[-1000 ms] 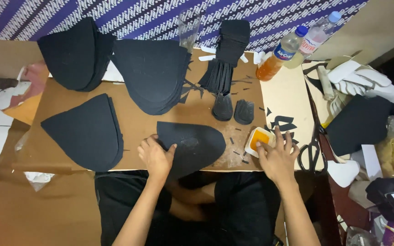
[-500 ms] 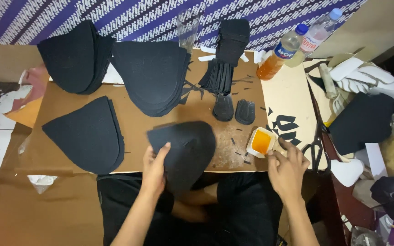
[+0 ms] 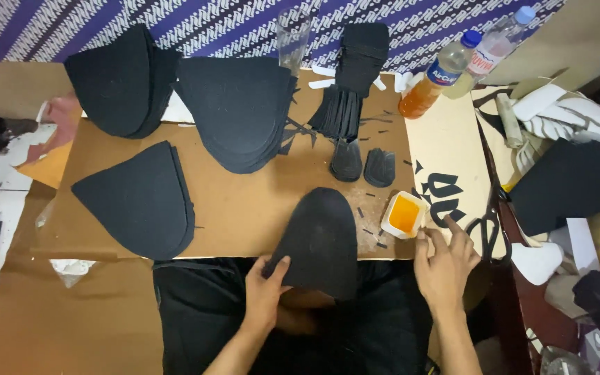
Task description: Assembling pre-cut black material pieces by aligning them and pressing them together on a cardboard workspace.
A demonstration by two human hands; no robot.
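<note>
Fingers of the left hand (image 3: 264, 288) are closed on the lower left edge of a black dome-shaped piece (image 3: 322, 243), thumb on top, so that the piece is held with its rounded end pointing away over the brown cardboard surface (image 3: 244, 208) and its wide end hanging over the lap. Fingers of the right hand (image 3: 444, 262) are spread and loosely curled, with nothing gripped; the fingertips are placed just beside a small white tub of orange glue (image 3: 405, 214). A pair of black scissors (image 3: 489, 226) is seen just right of this hand. Farther out, a flat black piece (image 3: 140, 201) lies to the left, two stacks of like pieces (image 3: 241, 111) are set at the back, and two small black pieces (image 3: 364, 165) sit beyond the tub, with short black offcuts scattered between. Two bottles (image 3: 446, 73) stand at the back right. The step is judged best done with the held piece kept flat and steady by its edge, glue being taken sparingly so that the tub is not tipped.
</note>
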